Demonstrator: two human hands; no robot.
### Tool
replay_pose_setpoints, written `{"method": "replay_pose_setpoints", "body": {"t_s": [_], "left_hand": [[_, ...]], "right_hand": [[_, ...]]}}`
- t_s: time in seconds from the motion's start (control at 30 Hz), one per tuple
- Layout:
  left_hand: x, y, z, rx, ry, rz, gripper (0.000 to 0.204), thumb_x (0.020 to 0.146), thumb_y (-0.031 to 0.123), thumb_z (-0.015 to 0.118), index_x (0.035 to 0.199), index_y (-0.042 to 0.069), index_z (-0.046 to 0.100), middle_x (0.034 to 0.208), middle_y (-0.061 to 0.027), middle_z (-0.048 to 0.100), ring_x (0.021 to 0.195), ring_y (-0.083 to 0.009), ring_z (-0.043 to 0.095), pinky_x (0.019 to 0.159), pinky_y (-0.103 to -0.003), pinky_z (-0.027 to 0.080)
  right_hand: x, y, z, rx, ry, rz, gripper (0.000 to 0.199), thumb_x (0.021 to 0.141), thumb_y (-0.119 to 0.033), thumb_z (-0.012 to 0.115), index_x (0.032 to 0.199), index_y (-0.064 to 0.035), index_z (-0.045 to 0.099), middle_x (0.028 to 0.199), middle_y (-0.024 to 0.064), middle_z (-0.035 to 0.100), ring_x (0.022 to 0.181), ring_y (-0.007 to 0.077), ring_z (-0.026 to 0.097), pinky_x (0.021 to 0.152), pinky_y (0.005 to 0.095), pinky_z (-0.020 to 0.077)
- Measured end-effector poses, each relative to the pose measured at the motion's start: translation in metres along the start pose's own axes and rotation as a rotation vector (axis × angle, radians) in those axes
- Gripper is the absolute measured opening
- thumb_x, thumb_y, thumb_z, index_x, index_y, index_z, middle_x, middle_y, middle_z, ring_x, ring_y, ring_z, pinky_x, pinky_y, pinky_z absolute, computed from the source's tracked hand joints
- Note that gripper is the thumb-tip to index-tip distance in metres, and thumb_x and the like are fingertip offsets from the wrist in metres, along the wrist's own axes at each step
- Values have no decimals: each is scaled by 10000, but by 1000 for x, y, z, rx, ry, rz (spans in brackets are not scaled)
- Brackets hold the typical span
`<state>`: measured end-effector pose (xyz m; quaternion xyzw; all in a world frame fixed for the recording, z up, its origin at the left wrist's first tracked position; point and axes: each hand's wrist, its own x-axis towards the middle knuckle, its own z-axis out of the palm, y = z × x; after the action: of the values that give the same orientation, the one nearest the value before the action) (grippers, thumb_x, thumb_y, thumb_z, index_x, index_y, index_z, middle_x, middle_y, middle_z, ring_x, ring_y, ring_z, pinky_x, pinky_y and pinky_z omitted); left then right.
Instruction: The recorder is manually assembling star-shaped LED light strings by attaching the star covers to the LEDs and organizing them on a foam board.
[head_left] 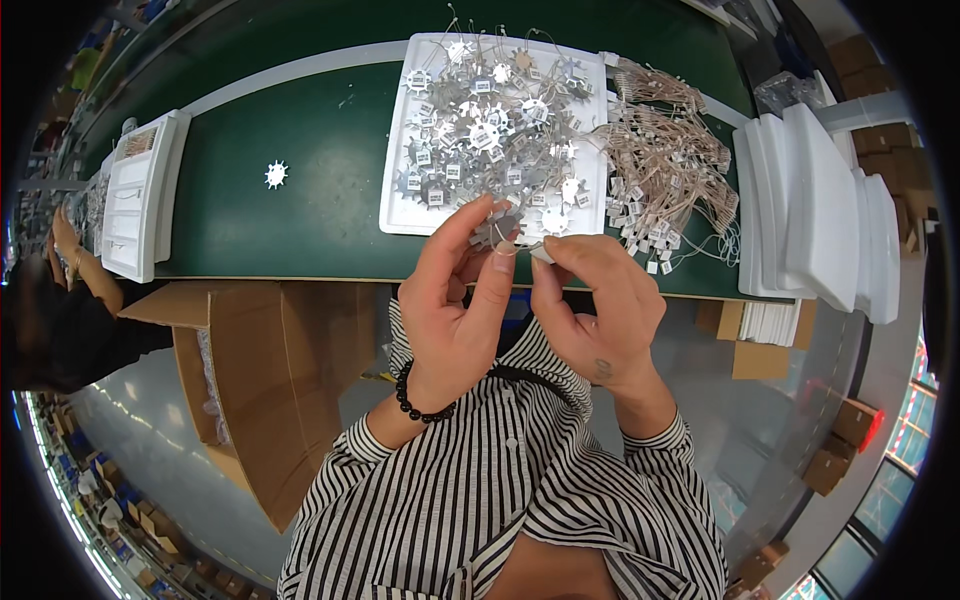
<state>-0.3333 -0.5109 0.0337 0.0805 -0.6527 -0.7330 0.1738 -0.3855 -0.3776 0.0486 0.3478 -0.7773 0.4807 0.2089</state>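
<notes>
My left hand [452,300] pinches a silver, toothed metal disc [497,228] between thumb and fingers, just over the table's near edge. A thin pale wire loops across the disc toward my right hand [612,308]. The right fingertips are closed on a small white piece [541,254], perhaps a tag or connector; its kind is partly hidden. Right beyond my hands lies a white foam tray [396,205], heaped with similar silver toothed discs [484,135] bearing white labels and thin wires.
One loose toothed disc [276,175] lies on the green table [320,225]. Bundled wires with white ends [665,150] are piled right of the tray, beside stacked white foam trays [815,205]. An open cardboard box [290,390] stands below left. Another person's arm [95,275] reaches in far left.
</notes>
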Motion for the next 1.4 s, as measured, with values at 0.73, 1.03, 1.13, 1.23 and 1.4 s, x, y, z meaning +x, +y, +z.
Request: {"method": "replay_pose_setpoints", "body": {"t_s": [0.73,1.03,1.13,1.23,1.4], "left_hand": [[-2,0,-17,-231,-262,-132,332,944,-18,645,1274,-16,619,1109,-141,725,921,-149,679,795,-228,557],[6,-9,-26,-372,-338,-153,403,870,-63,678,1265,-15,613,1164,-135,683,1022,-188,671,853,-257,553],[8,-10,-21,-385,-355,-150,439,828,-79,706,1252,-14,610,1190,-126,660,1047,-195,663,869,-267,547],[7,-12,-20,-354,-387,-119,449,813,-81,721,1243,-9,612,1194,-119,655,1035,-194,665,864,-268,547],[6,-15,-17,-280,-416,-81,452,800,-80,738,1227,2,616,1189,-110,655,1021,-187,666,861,-269,547]], "right_hand": [[35,34,-12,831,-475,935,176,951,-84,626,909,60,718,890,106,685,728,125,563,657,244,495],[28,26,10,882,-109,710,144,962,-73,650,906,49,704,881,86,662,689,125,572,635,227,493],[26,24,8,802,-32,659,115,940,-49,673,889,48,704,860,55,626,688,112,591,605,209,491],[25,28,6,680,-7,540,102,939,-34,669,880,46,693,863,53,614,678,107,595,598,209,496],[23,30,7,594,69,490,96,953,-25,652,901,51,681,863,60,587,654,119,590,616,223,510]]}}
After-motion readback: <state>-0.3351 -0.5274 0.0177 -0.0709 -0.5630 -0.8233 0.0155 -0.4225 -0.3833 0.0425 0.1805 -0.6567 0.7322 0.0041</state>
